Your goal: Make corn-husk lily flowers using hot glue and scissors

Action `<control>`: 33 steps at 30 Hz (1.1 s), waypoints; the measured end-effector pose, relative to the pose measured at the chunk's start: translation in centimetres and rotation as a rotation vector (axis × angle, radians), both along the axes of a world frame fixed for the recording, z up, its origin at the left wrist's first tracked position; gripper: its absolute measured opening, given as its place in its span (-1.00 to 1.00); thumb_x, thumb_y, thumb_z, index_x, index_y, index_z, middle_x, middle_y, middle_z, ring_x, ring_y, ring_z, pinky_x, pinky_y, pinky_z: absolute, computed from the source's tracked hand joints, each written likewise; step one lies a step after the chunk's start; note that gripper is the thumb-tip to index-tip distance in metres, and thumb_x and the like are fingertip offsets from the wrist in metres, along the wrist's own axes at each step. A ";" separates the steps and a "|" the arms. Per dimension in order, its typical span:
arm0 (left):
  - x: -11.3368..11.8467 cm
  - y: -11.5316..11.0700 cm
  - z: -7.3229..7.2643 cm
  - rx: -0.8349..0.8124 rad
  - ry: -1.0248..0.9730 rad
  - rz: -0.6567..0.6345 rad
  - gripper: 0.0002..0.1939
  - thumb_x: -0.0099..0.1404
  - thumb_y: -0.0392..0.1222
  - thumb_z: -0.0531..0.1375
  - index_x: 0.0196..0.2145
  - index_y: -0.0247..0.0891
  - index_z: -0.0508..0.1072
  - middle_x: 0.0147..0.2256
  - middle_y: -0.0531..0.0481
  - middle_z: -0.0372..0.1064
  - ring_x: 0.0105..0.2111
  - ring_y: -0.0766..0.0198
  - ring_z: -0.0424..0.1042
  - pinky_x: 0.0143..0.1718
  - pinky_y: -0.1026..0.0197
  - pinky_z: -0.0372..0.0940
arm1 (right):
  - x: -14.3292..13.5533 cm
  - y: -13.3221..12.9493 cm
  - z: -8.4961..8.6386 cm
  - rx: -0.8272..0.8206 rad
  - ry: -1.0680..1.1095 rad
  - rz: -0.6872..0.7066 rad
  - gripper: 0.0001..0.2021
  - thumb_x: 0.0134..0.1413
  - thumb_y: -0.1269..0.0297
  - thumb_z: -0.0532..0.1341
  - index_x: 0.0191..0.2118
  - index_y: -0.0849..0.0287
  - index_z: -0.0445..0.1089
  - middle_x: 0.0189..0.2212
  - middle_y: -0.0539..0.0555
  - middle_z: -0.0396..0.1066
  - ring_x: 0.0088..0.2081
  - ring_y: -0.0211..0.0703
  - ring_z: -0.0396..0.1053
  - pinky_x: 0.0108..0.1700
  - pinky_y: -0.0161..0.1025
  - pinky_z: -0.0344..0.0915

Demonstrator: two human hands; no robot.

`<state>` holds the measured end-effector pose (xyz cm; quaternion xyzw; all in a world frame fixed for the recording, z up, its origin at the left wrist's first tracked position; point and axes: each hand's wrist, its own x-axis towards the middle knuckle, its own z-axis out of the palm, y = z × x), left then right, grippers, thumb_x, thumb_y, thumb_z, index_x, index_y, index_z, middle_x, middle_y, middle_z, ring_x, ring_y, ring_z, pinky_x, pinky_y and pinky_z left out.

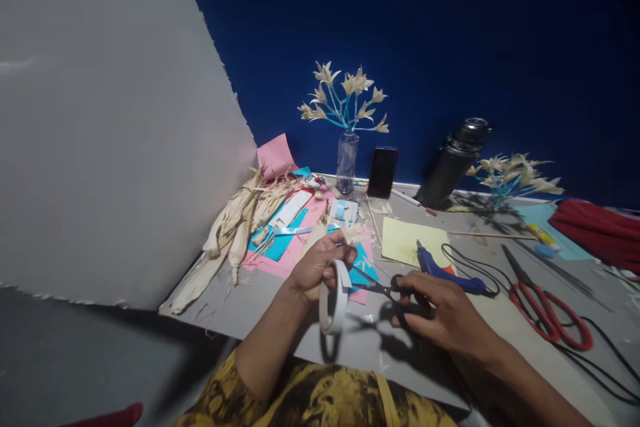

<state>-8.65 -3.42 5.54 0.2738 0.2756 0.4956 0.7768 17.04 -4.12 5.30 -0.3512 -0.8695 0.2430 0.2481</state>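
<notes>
A roll of white tape [333, 300] hangs from my left hand [323, 267], whose fingers are pinched at its top edge; a pale husk flower shows just above those fingertips. My right hand [437, 307] grips the handles of small black scissors [383, 288]. Their blades point left, towards the tape and my left fingers. Teal paper [363, 270] and pink paper [280, 260] lie beyond my left hand. Right of them rest a yellow sheet [407, 240] and a blue glue gun [445, 270], just past my right hand.
Dried husks [245, 233] lie at left. Behind stand a glass vase [347, 163] of husk flowers, a phone [383, 172] and a dark flask [450, 163]. At right are large red-handled scissors [550, 313], black cord, more husk flowers [515, 177] and red cloth [595, 233].
</notes>
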 end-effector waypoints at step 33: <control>-0.1 -0.2 -0.5 0.041 -0.005 -0.010 -0.70 0.08 -0.29 0.41 -0.32 -0.30 0.36 -0.53 0.10 0.36 -0.79 0.66 -0.09 -0.82 0.54 -0.09 | -1.2 0.6 -0.3 0.003 -0.055 0.020 -0.84 0.02 0.40 0.24 -0.24 0.13 0.49 -0.35 0.04 0.57 -0.36 -0.14 0.49 -0.32 -0.31 0.31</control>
